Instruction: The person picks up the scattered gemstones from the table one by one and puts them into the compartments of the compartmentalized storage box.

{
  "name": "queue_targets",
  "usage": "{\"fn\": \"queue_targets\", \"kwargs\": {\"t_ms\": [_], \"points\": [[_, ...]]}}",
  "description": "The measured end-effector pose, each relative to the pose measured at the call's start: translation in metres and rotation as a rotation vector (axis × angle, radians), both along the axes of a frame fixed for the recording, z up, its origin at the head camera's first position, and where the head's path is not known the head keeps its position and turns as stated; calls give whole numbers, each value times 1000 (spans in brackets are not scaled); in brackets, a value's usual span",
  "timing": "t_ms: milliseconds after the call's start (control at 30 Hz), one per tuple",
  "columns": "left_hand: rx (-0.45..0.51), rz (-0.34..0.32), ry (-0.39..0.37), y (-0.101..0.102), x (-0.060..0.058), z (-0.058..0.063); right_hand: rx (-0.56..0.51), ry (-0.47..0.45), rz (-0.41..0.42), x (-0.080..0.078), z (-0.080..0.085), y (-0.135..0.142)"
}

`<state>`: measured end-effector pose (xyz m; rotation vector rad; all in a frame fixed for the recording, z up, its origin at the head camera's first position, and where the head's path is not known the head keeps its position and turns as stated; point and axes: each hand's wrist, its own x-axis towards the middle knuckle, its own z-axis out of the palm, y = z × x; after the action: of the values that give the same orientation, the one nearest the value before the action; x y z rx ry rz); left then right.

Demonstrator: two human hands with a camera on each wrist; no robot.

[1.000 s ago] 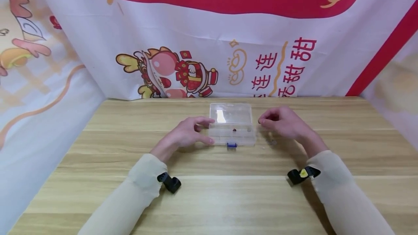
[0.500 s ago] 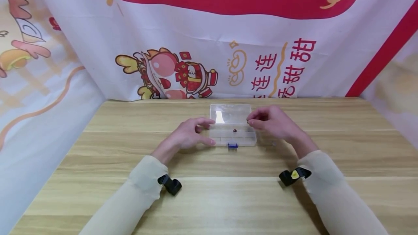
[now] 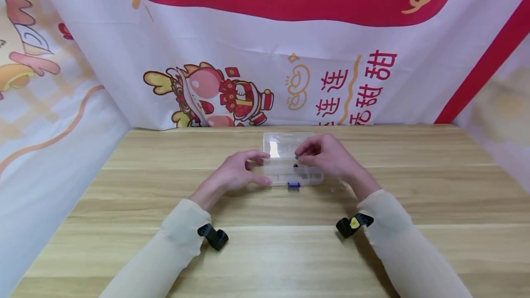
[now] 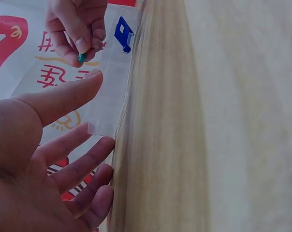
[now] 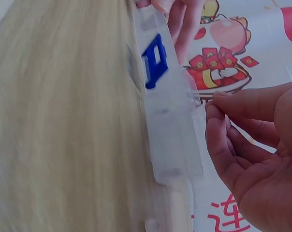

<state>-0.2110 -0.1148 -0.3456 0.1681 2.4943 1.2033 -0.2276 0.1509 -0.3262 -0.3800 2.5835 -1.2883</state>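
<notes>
A clear plastic compartment box (image 3: 277, 179) lies on the wooden table with its lid (image 3: 285, 139) tipped back and a blue latch (image 3: 294, 185) at the front. One dark bead (image 3: 295, 166) sits in its back row. My right hand (image 3: 329, 156) is over the box, thumb and fingertips pinching a small green bead (image 4: 81, 57); in the right wrist view the fingertips hide that bead. At the box's left end rests my left hand (image 3: 238, 170), its fingers loosely extended and thumb by the front corner.
Several tiny clear pieces (image 3: 332, 190) lie on the table right of the box. A printed cloth (image 3: 248, 36) hangs behind the table's back edge. Each wrist carries a black camera, such as the left wrist camera (image 3: 215, 238).
My right hand has moved left from beside the box to above its middle, carrying the bead. My left hand has stayed at the box's left end.
</notes>
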Motion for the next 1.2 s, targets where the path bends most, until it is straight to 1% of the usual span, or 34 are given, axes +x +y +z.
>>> {"fn": "queue_targets", "kwargs": {"t_ms": [167,333,500,700,1033,1200], "points": [[-5,5,-3,0,1,0,5,-26,-46,2,-2,-10],[-9,8,-2,1,2,2,20,-19,-92,3,-5,-17],[-20,5,3,0,2,3,29,-24,-127,5,-7,-25],[-18,5,4,0,1,3,43,-56,-159,8,-6,-31],[-26,-5,6,-3,2,3,89,-38,-133,8,-9,-34],[-23,-27,9,-2,1,2,133,-6,-116,8,-11,-32]]}}
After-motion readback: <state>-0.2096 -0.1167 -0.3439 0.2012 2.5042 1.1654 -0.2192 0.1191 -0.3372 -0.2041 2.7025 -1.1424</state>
